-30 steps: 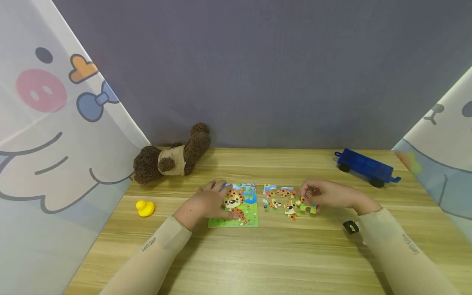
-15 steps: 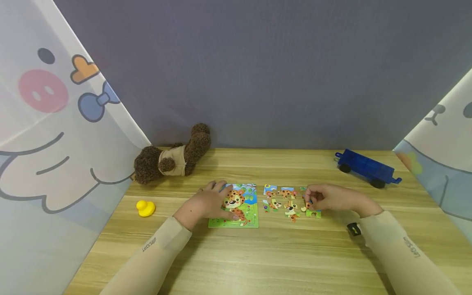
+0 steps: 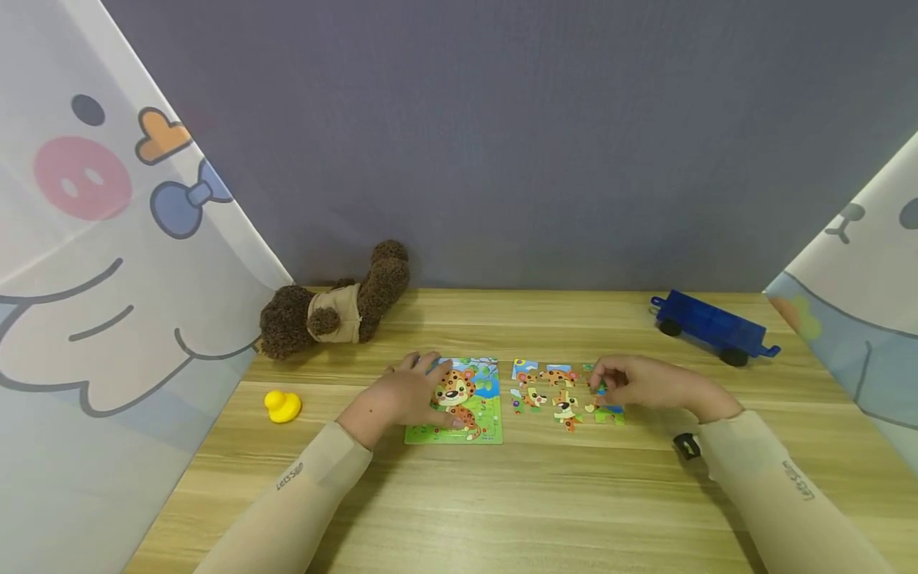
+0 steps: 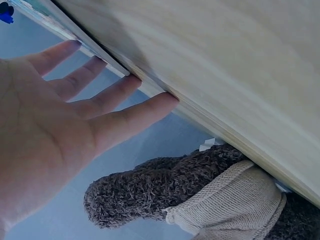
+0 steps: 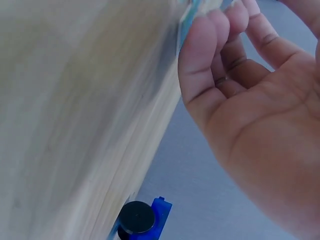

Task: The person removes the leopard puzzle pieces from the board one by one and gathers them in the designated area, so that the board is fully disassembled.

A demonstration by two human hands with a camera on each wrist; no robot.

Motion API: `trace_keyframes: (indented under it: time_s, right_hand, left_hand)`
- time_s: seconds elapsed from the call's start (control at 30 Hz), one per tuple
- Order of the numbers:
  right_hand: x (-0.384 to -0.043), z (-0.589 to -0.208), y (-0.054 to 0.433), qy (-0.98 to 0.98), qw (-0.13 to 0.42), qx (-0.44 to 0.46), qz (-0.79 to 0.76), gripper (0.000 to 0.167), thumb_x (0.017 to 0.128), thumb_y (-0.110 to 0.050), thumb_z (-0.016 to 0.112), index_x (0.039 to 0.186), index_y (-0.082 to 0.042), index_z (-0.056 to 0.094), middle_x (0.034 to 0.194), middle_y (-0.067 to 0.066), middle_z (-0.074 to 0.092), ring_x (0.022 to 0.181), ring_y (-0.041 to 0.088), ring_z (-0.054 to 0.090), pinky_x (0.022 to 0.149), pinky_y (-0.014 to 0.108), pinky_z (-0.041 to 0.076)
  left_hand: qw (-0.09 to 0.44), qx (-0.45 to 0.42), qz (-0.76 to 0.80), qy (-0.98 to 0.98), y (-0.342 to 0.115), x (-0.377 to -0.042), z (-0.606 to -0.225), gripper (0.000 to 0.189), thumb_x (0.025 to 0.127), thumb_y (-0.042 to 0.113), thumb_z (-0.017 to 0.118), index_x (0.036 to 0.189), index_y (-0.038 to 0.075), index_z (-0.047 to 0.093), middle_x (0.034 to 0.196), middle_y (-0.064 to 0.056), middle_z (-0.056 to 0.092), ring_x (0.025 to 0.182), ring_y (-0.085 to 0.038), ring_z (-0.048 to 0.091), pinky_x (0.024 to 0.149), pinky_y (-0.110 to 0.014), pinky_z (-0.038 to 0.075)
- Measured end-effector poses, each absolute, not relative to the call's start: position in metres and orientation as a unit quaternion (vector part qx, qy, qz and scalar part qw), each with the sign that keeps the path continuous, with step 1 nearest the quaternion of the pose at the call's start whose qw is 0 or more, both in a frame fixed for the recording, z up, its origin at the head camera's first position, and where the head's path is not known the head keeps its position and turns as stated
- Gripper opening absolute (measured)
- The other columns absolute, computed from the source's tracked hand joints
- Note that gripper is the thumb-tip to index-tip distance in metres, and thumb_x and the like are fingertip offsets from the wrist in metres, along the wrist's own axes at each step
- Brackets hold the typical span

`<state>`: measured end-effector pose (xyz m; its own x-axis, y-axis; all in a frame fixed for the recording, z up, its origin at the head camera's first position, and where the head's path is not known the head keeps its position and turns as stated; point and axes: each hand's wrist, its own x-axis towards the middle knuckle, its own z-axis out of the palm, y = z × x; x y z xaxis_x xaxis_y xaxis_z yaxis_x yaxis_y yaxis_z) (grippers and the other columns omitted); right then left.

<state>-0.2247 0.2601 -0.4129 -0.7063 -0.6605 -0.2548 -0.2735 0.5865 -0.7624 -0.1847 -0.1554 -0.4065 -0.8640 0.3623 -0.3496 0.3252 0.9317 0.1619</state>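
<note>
A jigsaw puzzle board (image 3: pixel 484 430) with a spotted leopard cub picture lies at the middle of the wooden table. My left hand (image 3: pixel 412 395) rests spread across its left side, fingers straight; in the left wrist view the fingertips (image 4: pixel 132 82) touch along the board's edge. To the right, several loose puzzle pieces (image 3: pixel 565 408) lie in loose rows. My right hand (image 3: pixel 634 383) bends over the rightmost ones, thumb and fingers pinching a puzzle piece (image 3: pixel 599 390) that they mostly hide. Blue and green pieces (image 3: pixel 613 413) show just below the fingers.
A brown plush bear (image 3: pixel 337 311) lies at the back left, and a yellow rubber duck (image 3: pixel 283 406) stands at the left. At the back right is a blue toy wagon (image 3: pixel 710 323). A small black object (image 3: pixel 687 446) lies beside the right sleeve. Fabric panels enclose the table.
My right hand has shifted slightly right and uncovered blue and green at the lower right of the pieces. My left hand stays on the board.
</note>
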Motion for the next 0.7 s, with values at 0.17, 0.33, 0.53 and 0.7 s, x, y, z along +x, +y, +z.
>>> trace_keyframes:
  time_s: [0.17,0.33,0.53,0.7]
  right_hand:
    - [-0.226,-0.409,0.253,0.854,0.262,-0.265,-0.364,0.017,0.11,-0.02,0.061,0.119,-0.006,0.065,0.093,0.005,0.061,0.073,0.007,0.048,0.061,0.026,0.041]
    - [-0.224,-0.401,0.229,0.848,0.256,-0.284,-0.366,0.018,0.111,-0.021,0.057,0.12,-0.009,0.067,0.097,0.011,0.066,0.072,0.011,0.051,0.061,0.027,0.046]
    - [-0.22,-0.395,0.186,0.837,0.274,-0.313,-0.356,0.017,0.111,-0.024,0.058,0.116,-0.011,0.068,0.095,0.014,0.067,0.065,0.01,0.046,0.058,0.025,0.044]
    - [-0.217,-0.393,0.152,0.832,0.276,-0.34,-0.342,0.017,0.111,-0.027,0.061,0.113,-0.012,0.069,0.098,0.014,0.07,0.067,0.01,0.049,0.06,0.024,0.047]
  left_hand:
    - [0.204,0.175,0.065,0.961,-0.153,-0.184,-0.404,0.111,0.089,0.073,0.073,0.172,0.018,0.024,0.181,-0.014,0.016,0.164,-0.055,0.016,0.121,-0.083,0.031]
    - [0.222,0.167,0.075,0.958,-0.149,-0.185,-0.401,0.112,0.09,0.07,0.075,0.172,0.012,0.024,0.181,-0.018,0.014,0.163,-0.057,0.014,0.123,-0.081,0.03]
    - [0.22,0.169,0.075,0.958,-0.149,-0.188,-0.401,0.117,0.087,0.078,0.071,0.172,0.013,0.024,0.181,-0.016,0.015,0.163,-0.057,0.016,0.125,-0.078,0.031]
    - [0.187,0.178,0.099,0.961,-0.162,-0.191,-0.402,0.118,0.086,0.085,0.065,0.173,0.017,0.022,0.181,-0.011,0.02,0.164,-0.052,0.021,0.126,-0.072,0.036]
